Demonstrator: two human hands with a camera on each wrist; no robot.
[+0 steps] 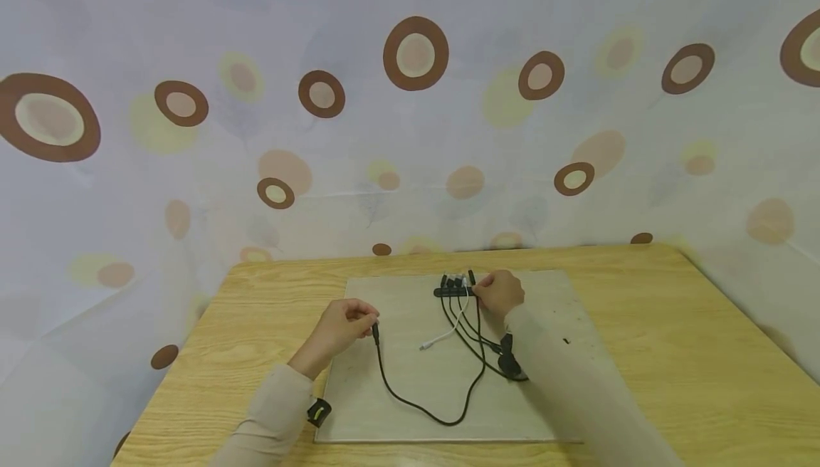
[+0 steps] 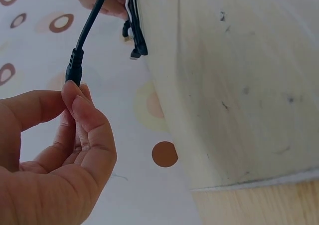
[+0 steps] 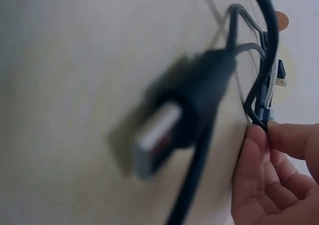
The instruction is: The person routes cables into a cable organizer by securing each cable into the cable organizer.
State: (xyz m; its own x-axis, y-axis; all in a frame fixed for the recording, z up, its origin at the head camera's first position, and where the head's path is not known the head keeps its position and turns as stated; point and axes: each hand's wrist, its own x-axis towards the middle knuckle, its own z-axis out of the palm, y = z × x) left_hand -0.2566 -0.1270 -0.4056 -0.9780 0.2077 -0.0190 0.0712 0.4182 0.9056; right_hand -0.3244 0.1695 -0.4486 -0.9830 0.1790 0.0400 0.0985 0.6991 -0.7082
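Observation:
My left hand pinches the connector end of a black cable between thumb and fingertips, raised over the left part of the pale board. From there the cable hangs in a wide loop and runs up to a black cable organizer strip. Thumb and fingertips of my right hand pinch at the strip's right end, where that cable passes; I cannot tell whether they grip cable or strip. Several other black cables and a white cable sit in the strip, plugs toward the wall.
Beside my right wrist lies a bundle of black cable ends; a black USB plug looms close in the right wrist view. Beneath everything is a pale board on a wooden table. A small dark bit rests toward the right.

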